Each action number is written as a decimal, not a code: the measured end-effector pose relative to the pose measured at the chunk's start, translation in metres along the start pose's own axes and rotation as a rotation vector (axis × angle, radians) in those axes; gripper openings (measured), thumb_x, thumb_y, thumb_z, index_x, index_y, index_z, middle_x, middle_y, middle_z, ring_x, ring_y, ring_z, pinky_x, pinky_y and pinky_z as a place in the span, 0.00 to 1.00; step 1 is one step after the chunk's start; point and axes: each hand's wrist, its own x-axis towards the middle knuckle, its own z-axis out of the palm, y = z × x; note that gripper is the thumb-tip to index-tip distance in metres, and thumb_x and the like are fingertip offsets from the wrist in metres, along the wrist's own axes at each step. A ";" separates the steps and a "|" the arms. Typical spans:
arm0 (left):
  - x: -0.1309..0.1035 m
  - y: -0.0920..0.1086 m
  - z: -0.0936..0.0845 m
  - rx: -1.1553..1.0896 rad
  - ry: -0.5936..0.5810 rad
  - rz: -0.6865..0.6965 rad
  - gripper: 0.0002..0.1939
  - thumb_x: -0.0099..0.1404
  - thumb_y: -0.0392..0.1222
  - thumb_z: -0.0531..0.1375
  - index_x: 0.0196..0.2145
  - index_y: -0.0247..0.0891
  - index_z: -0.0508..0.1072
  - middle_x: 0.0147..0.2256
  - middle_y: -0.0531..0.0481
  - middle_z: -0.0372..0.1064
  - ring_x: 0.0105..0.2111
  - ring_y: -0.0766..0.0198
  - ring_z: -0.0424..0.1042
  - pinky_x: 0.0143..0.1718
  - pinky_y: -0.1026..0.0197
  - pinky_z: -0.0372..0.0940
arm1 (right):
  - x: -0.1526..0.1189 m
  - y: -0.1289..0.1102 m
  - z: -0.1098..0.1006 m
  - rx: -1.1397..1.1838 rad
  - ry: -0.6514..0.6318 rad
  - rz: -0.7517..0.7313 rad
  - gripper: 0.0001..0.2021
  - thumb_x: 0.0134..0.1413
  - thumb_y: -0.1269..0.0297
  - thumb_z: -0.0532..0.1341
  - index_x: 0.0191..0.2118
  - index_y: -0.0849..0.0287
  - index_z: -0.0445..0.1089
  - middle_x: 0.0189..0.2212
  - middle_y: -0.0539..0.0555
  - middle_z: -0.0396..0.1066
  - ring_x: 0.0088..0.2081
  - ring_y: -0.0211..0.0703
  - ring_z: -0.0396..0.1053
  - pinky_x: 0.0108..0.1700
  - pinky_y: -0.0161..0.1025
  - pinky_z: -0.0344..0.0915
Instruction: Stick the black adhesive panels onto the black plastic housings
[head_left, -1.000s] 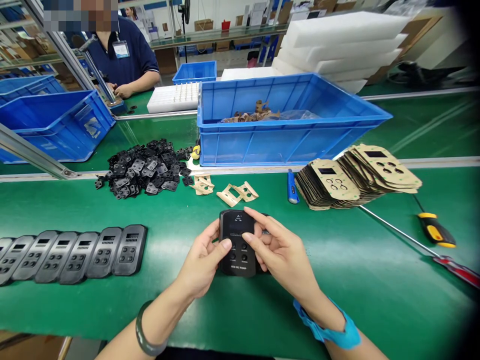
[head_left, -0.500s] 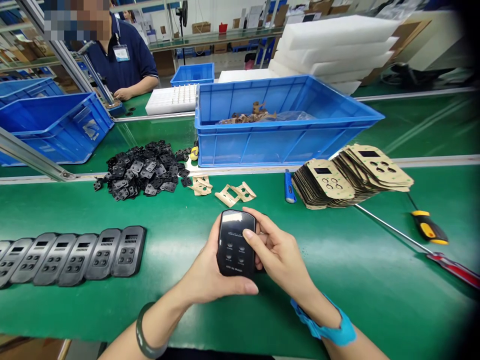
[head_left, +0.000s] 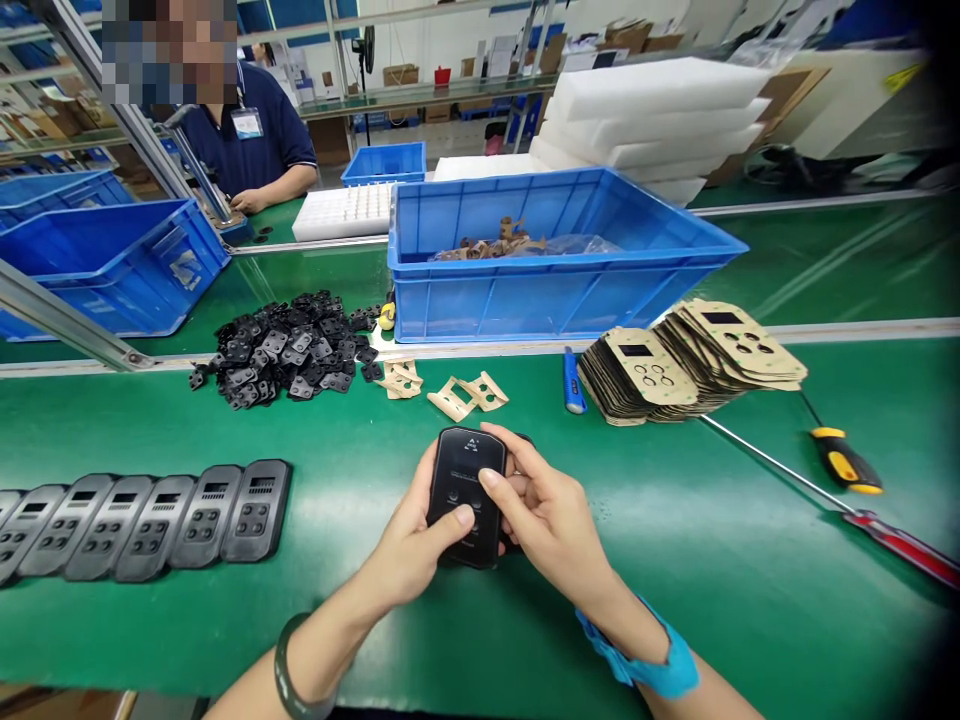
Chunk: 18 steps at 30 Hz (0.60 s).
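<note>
Both my hands grip a black handheld device casing point(head_left: 459, 468) with a glossy front and small round button marks. My left hand point(head_left: 412, 535) wraps its left side, the thumb pressed on the lower front over the buttons. From the right, my right hand point(head_left: 551, 510) holds the casing, its thumb on the upper right of the face and the fingers behind. A dark part behind the casing is mostly hidden by my right fingers. Just beyond lie peeled tan backing papers point(head_left: 469, 395). To the left, a row of grey-black casings point(head_left: 255, 512) overlaps on the green table point(head_left: 360, 640).
A heap of small black button pads point(head_left: 289, 350) lies behind the row. Past it stand blue bins point(head_left: 555, 300). On the right are a blue cutter point(head_left: 574, 382), stacked tan adhesive sheets point(head_left: 652, 378) and screwdrivers point(head_left: 847, 462). A co-worker point(head_left: 259, 135) sits across the bench.
My left thumb has moved from beside the casing's lower edge up onto its front. The casing has tilted slightly, and the view has shifted a little.
</note>
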 end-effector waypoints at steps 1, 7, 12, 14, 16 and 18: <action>0.001 -0.002 0.000 -0.015 0.028 0.001 0.40 0.62 0.44 0.61 0.65 0.47 0.43 0.53 0.40 0.65 0.34 0.57 0.75 0.33 0.55 0.71 | 0.000 0.001 0.001 -0.020 0.004 -0.014 0.21 0.62 0.58 0.54 0.57 0.60 0.59 0.20 0.44 0.59 0.17 0.34 0.60 0.17 0.30 0.59; 0.005 -0.008 0.000 0.111 0.026 0.166 0.40 0.62 0.46 0.62 0.65 0.48 0.44 0.64 0.45 0.50 0.61 0.52 0.54 0.58 0.53 0.57 | 0.009 0.002 -0.012 0.055 -0.025 -0.042 0.21 0.61 0.58 0.56 0.58 0.56 0.55 0.23 0.44 0.57 0.20 0.33 0.59 0.20 0.29 0.58; 0.008 -0.009 -0.006 0.177 0.094 0.170 0.43 0.62 0.55 0.60 0.66 0.43 0.41 0.57 0.37 0.58 0.56 0.51 0.61 0.57 0.47 0.56 | 0.021 0.005 -0.053 0.097 -0.134 0.108 0.19 0.59 0.54 0.57 0.53 0.56 0.58 0.33 0.47 0.60 0.19 0.29 0.57 0.16 0.28 0.53; 0.009 -0.010 -0.009 0.197 0.190 0.138 0.40 0.61 0.56 0.60 0.64 0.42 0.47 0.53 0.37 0.62 0.54 0.52 0.63 0.56 0.47 0.57 | 0.023 0.011 -0.066 0.008 -0.203 0.128 0.18 0.58 0.54 0.57 0.51 0.56 0.61 0.36 0.49 0.60 0.19 0.29 0.57 0.17 0.29 0.54; 0.010 -0.011 -0.011 0.194 0.245 0.127 0.38 0.61 0.56 0.61 0.62 0.41 0.52 0.52 0.39 0.63 0.53 0.53 0.64 0.54 0.48 0.59 | 0.026 0.018 -0.074 -0.167 -0.153 0.061 0.17 0.58 0.55 0.56 0.50 0.56 0.65 0.35 0.49 0.62 0.20 0.31 0.60 0.19 0.31 0.60; 0.010 -0.012 -0.012 0.184 0.272 0.132 0.36 0.60 0.55 0.61 0.61 0.42 0.55 0.51 0.40 0.64 0.52 0.54 0.65 0.52 0.50 0.62 | 0.031 0.027 -0.082 -0.365 0.037 -0.034 0.16 0.58 0.56 0.55 0.49 0.57 0.68 0.34 0.51 0.65 0.22 0.34 0.63 0.24 0.34 0.64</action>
